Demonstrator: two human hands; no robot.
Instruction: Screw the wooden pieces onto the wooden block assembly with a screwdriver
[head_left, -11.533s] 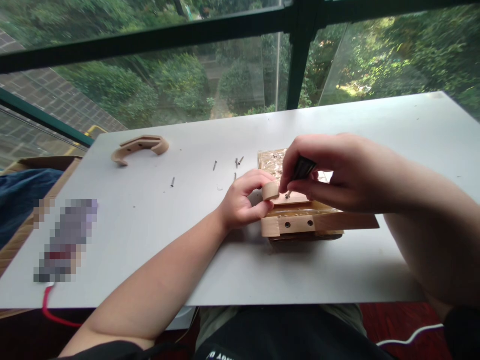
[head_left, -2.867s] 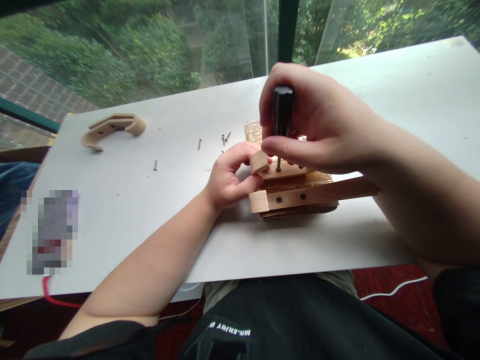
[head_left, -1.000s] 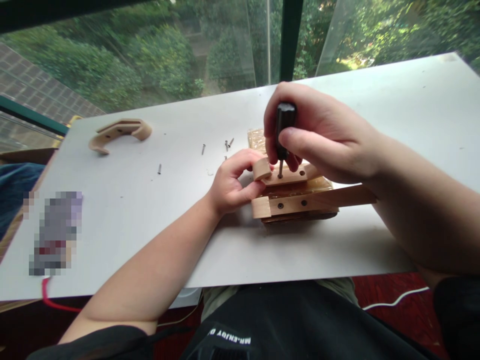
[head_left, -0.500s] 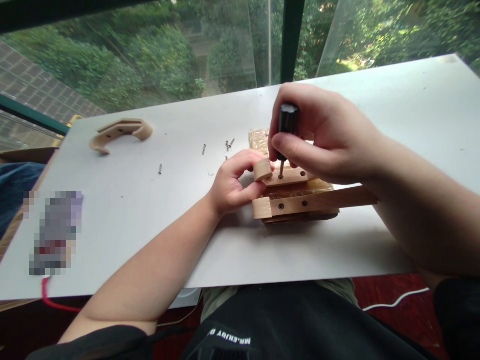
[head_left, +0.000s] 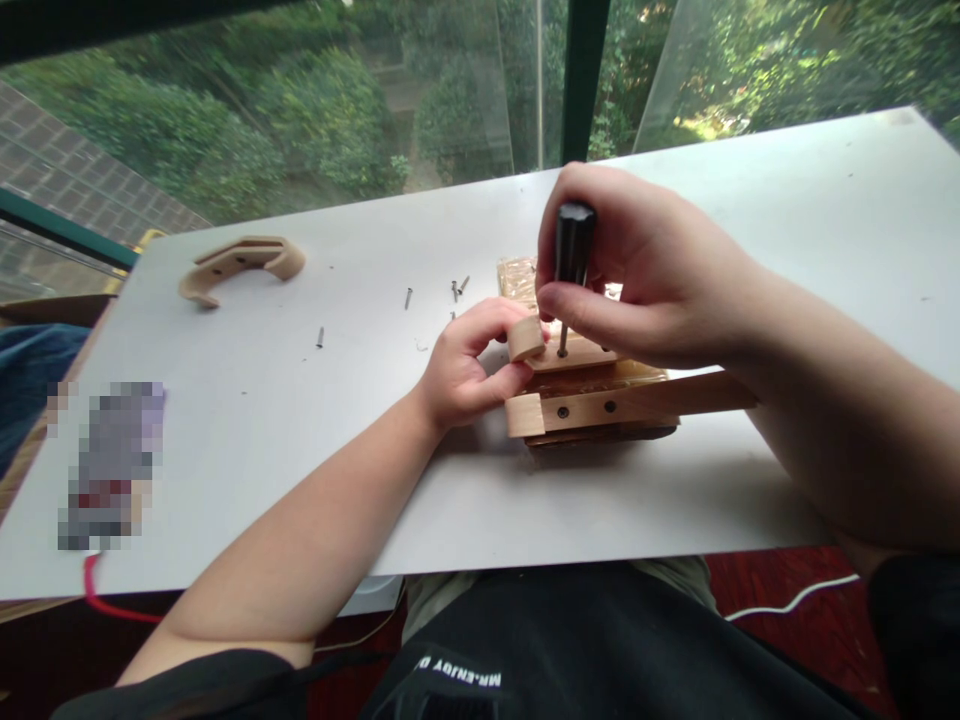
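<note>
My right hand [head_left: 622, 270] is closed around the black handle of a screwdriver [head_left: 574, 242]. The screwdriver's shaft stands nearly upright, its tip at a hole in a light wooden piece [head_left: 577, 353] with a curved end. My left hand [head_left: 472, 362] pinches that curved end between thumb and fingers. Beneath lies a block wrapped in clear film [head_left: 637, 378]. A second wooden strip [head_left: 652, 400] runs along its near side, with two dark screw heads showing and its right end under my right forearm. Part of the block is hidden by my right hand.
Several loose screws [head_left: 409, 298] lie left of the block on the white table [head_left: 337, 480]. Farther left rests a curved wooden piece [head_left: 244, 260] with two holes. A pixelated object [head_left: 112, 465] with a red cable [head_left: 112, 605] is near the left edge. Windows stand behind the table.
My right hand has shifted slightly left and the screwdriver handle has turned and tilted a little. My left hand and the wooden pieces stay in place.
</note>
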